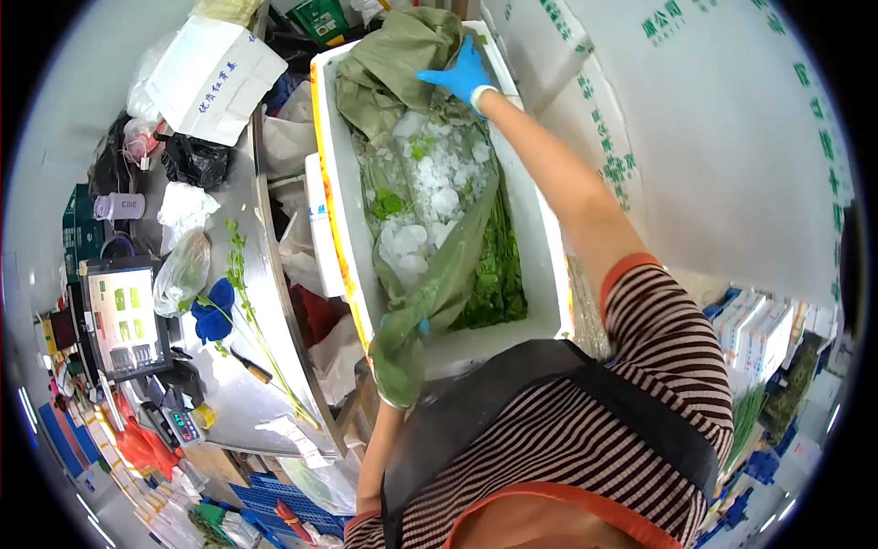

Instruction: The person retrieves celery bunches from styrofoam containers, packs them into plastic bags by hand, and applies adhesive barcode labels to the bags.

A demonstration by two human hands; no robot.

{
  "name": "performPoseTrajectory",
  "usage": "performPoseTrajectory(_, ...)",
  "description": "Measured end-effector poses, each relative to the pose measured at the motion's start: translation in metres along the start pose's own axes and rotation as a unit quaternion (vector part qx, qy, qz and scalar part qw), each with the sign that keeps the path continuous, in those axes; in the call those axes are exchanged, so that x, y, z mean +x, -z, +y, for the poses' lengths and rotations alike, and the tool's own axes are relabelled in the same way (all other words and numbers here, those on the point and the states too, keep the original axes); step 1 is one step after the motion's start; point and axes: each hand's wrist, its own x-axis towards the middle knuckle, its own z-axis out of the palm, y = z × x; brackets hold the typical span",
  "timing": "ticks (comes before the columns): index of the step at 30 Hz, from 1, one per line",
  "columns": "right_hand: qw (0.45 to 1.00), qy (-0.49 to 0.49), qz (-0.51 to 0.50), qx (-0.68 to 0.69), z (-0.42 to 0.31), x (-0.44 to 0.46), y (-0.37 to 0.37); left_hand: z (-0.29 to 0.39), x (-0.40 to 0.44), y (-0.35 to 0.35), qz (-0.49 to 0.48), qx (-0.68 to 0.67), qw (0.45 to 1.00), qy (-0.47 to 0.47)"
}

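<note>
A white foam box stands in front of me, lined with a thin green plastic bag. Crushed ice lies in it on clear plastic, with bits of green leaf. Leafy greens show along the box's right side. My right hand, in a blue glove, rests on the bunched bag at the far end, thumb and fingers spread. Near the close left corner, my left hand is mostly covered by the bag; bits of blue glove show where it grips the plastic.
To the left, a metal table holds a knife, a blue cloth-like item, long green stems, bagged greens and a lit screen. Large white foam boxes stand at the right.
</note>
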Motion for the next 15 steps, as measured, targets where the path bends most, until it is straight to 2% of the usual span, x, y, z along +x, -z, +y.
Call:
performPoseTrajectory(1,1.000,-0.010,0.011,-0.011,0.021,0.012,-0.030,-0.006,-0.006,-0.005,-0.013,-0.072,0.997,-0.024)
performPoseTrajectory(3,0.991,-0.067,-0.113,-0.010,0.048,0.014,-0.075,-0.019,-0.010,-0.013,-0.032,-0.077,0.996,0.016)
performPoseTrajectory(4,0.979,-0.048,-0.187,-0.066,0.030,0.003,-0.079,-0.022,-0.010,-0.014,-0.044,-0.079,0.995,0.035)
performPoseTrajectory(5,0.958,-0.031,-0.260,-0.121,0.005,-0.024,-0.079,-0.022,-0.007,-0.013,-0.018,-0.250,0.963,0.100)
performPoseTrajectory(6,0.950,0.063,-0.280,-0.121,-0.007,-0.057,-0.084,-0.020,-0.004,-0.011,0.010,-0.413,0.896,0.163)
performPoseTrajectory(7,0.895,0.120,-0.389,-0.182,-0.030,-0.089,-0.072,-0.018,-0.002,-0.010,0.041,-0.561,0.797,0.220)
performPoseTrajectory(8,0.810,0.234,-0.486,-0.230,-0.030,-0.125,-0.071,-0.020,0.004,-0.007,-0.012,-0.381,0.911,0.156)
performPoseTrajectory(9,0.714,0.312,-0.594,-0.200,-0.039,-0.160,-0.055,-0.022,0.010,-0.005,-0.034,-0.181,0.979,0.082)
performPoseTrajectory(10,0.635,0.297,-0.685,-0.200,-0.044,-0.197,-0.043,-0.026,0.018,0.003,-0.068,-0.078,0.994,0.026)
performPoseTrajectory(11,0.629,0.251,-0.713,-0.184,-0.055,-0.230,-0.019,-0.028,0.027,0.007,-0.100,0.028,0.994,-0.032)
performPoseTrajectory(12,0.608,0.226,-0.739,-0.183,-0.040,-0.256,-0.017,-0.025,0.035,0.001,-0.108,-0.134,0.983,0.062)
performPoseTrajectory(13,0.586,0.200,-0.764,-0.183,-0.037,-0.264,-0.013,-0.032,0.042,-0.002,-0.152,0.014,0.988,-0.006)
performPoseTrajectory(15,0.537,0.223,-0.789,-0.198,-0.047,-0.243,0.005,-0.028,0.044,-0.018,-0.163,-0.110,0.976,0.097)
